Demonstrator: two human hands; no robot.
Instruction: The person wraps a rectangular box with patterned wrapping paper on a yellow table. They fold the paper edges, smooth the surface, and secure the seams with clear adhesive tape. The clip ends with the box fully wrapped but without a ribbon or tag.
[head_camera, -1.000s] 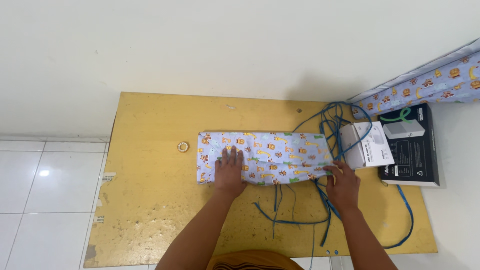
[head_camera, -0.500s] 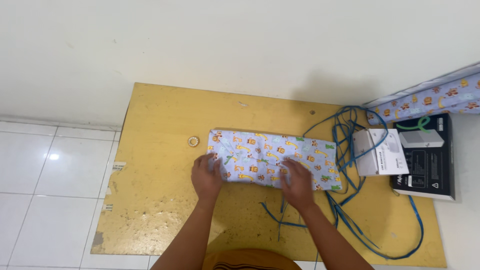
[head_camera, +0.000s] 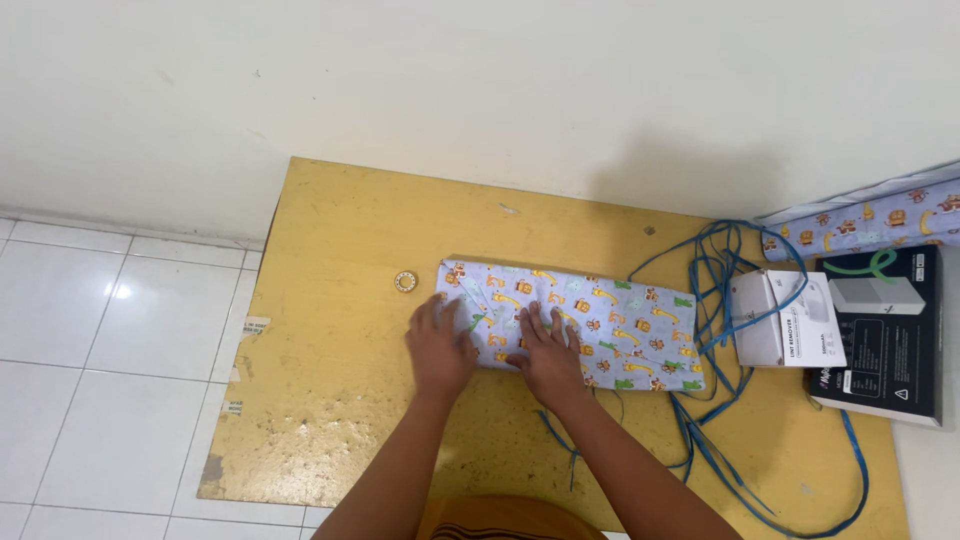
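Note:
A long box wrapped in light blue animal-print paper (head_camera: 610, 325) lies across the middle of a worn yellow table (head_camera: 340, 400). My left hand (head_camera: 437, 344) rests at its left end, fingers spread over the folded paper there. Beside it, my right hand (head_camera: 547, 352) lies flat on the wrapped top, fingers apart, pressing down near the left half. Neither hand grips anything.
A small tape roll (head_camera: 405, 281) lies just left of the parcel. Tangled blue ribbon (head_camera: 715, 300) spreads to the right and toward the front edge. A white box (head_camera: 790, 320), a black box (head_camera: 885, 335) and a wrapping paper roll (head_camera: 870, 222) sit at the right.
My right hand has moved left from the parcel's right end to near its left half. My left hand slid to the left end. The camera view shifted left.

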